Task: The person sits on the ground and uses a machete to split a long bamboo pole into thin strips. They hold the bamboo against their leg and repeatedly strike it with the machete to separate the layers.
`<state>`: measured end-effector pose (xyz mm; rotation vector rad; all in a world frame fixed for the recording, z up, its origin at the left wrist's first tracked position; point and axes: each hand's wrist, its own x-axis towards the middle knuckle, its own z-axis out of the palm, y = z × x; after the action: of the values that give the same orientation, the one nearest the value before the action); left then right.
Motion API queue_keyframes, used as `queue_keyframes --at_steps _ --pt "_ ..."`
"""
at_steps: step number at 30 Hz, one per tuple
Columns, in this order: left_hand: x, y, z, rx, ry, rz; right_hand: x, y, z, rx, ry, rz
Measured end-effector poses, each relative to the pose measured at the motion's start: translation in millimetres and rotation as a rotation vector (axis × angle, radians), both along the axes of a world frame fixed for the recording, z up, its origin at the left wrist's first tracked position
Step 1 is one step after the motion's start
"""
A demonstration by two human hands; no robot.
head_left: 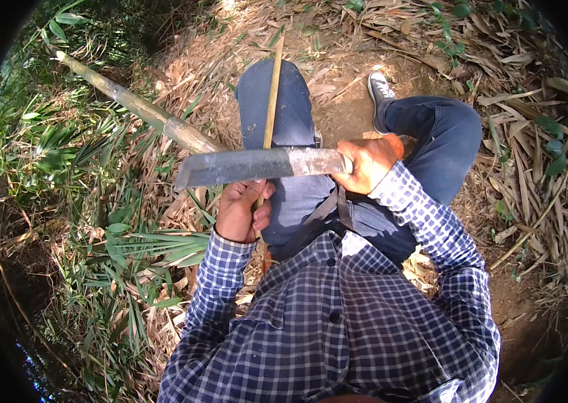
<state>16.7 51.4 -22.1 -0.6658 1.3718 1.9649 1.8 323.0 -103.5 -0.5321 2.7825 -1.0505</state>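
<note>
My right hand (364, 164) is closed around the handle of a machete (257, 166), and a bit of orange shows past the fist. The wide, worn blade lies level across the front of my body, its tip to the left. Below the blade, my left hand (242, 209) pinches the near end of a thin bamboo strip (272, 101). The strip runs away from me under the blade and along my left thigh to beyond the knee. The blade crosses over the strip just past my left fingers; whether they touch I cannot tell.
A thick bamboo pole (136, 104) slants from the far left toward my left knee (274, 80). My right leg (442, 131) is bent out to the side. Green leafy plants (143, 248) grow at the left, and dry bamboo leaves (519, 154) litter the ground.
</note>
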Motion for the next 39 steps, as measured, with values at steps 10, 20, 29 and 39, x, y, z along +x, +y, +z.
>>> queue_keyframes --at_steps 10,20,29,39 --pt "6.8 -7.9 9.1 0.055 -0.016 -0.004 -20.2 3.7 13.8 0.031 -0.042 0.022" --pt "11.7 -12.7 10.4 0.076 -0.029 0.000 -43.8 4.9 11.0 0.161 0.015 0.017" --pt "15.9 -5.3 5.3 -0.052 0.034 -0.033 -100.3 35.2 -24.3 -0.005 -0.316 -0.493" --pt "-0.1 7.2 3.1 -0.124 0.182 -0.031 1.4 4.6 35.8 -0.026 -0.213 -0.129"
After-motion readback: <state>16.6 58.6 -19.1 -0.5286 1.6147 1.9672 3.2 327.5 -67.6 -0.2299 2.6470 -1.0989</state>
